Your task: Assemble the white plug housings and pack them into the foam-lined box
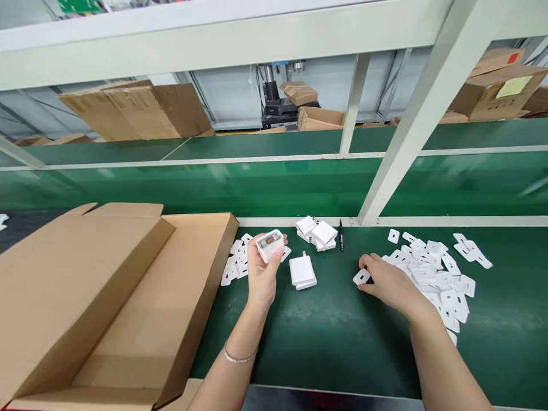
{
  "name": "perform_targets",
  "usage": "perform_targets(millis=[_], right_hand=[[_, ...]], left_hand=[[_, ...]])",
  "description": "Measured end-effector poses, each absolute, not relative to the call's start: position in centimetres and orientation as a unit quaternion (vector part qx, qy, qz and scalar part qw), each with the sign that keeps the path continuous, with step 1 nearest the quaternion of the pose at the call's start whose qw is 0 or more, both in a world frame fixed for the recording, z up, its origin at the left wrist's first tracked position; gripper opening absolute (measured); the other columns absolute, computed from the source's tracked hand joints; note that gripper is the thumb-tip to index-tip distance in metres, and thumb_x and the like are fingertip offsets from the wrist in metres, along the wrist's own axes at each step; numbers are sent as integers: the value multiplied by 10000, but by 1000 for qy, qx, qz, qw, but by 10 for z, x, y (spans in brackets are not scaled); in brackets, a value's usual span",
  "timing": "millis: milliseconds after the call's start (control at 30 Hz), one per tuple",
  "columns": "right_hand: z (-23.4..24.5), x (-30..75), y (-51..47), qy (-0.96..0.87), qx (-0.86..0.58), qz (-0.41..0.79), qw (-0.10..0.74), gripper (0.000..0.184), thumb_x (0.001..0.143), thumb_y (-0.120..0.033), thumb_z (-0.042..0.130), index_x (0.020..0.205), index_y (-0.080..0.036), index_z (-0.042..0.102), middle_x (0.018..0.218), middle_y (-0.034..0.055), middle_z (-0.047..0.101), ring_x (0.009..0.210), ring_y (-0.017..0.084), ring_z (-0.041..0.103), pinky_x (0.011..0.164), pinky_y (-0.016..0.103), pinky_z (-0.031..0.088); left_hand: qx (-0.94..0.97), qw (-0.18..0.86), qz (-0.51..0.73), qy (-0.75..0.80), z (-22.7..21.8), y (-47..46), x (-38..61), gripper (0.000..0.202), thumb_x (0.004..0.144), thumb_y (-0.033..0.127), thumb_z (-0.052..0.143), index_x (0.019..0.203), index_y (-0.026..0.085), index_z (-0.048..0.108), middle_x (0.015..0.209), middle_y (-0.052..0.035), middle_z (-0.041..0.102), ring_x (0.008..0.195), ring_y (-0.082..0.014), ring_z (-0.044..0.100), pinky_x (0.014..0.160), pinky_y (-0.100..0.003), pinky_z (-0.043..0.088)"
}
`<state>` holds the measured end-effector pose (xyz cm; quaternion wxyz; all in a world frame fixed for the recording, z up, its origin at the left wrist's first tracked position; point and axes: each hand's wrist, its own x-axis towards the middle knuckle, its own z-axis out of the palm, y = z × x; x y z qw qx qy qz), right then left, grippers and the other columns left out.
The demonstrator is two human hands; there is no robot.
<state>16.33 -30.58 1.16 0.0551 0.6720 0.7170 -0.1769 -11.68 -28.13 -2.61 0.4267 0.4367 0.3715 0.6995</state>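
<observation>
My left hand grips a white charger housing whose end is uncovered, showing reddish and grey parts inside. Between the thumb and fingers of my right hand is a small white cover plate with a dark slot in its middle. A large heap of similar white plates lies just beyond and right of that hand. Behind my left hand, more white plates are spread beside the carton. Two white square chargers rest stacked between my hands, one with a prong sticking up.
Farther back sits a group of several white chargers, with a black pen beside it. An open cardboard box takes up the left side of the green bench. A slanted white post rises at the bench's back edge.
</observation>
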Motion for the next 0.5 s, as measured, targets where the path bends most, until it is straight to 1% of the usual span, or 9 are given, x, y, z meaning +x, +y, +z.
perform_targets(millis=[67,133,200,267,333,400,500], right_hand=[[7,161,-302,715,676,-174,33,139,925,-226,655,1011,-207,547,1031,32,576,683,159,613,610,305,412],[2,160,-297,714,682,-159,12,115,945,-263,641,982,-205,549,1031,42,566,661,157,603,609,311,421],[-2,159,-294,716,685,-138,-8,114,956,-293,626,949,-204,554,1021,50,567,629,153,586,589,315,416],[-6,159,-293,720,681,-127,-34,117,952,-306,622,929,-205,567,1013,53,577,603,148,574,567,314,407],[-8,162,-293,728,666,-148,-66,97,924,-288,640,959,-210,592,1039,54,594,611,145,590,563,308,419],[-9,166,-293,733,648,-188,-92,107,891,-237,648,991,-223,609,1058,45,608,650,149,624,580,303,448],[-10,172,-291,724,644,-223,-104,59,890,-194,624,934,-230,605,1006,30,621,709,168,657,624,306,477]], left_hand=[[497,380,693,360,-26,-282,-118,386,872,377,838,1160,260,610,1226,-85,719,1165,-245,704,943,-356,568],[557,321,677,358,-26,-283,-120,314,886,368,820,1130,261,654,1292,-96,669,1224,-256,658,964,-373,563],[599,270,661,364,-26,-284,-120,265,899,356,804,1120,267,688,1284,-91,637,1206,-245,637,970,-379,557],[622,235,651,366,-25,-285,-120,236,915,339,787,1126,275,701,1219,-79,642,1162,-233,638,967,-382,550],[639,215,643,363,-24,-287,-119,218,931,323,769,1135,281,703,1174,-71,668,1137,-233,647,971,-394,539],[649,200,639,361,-22,-288,-118,221,937,309,765,1149,289,706,1157,-62,695,1133,-234,652,985,-400,522],[653,197,638,357,-19,-291,-117,240,939,290,767,1170,301,704,1147,-49,721,1128,-227,655,989,-392,506]])
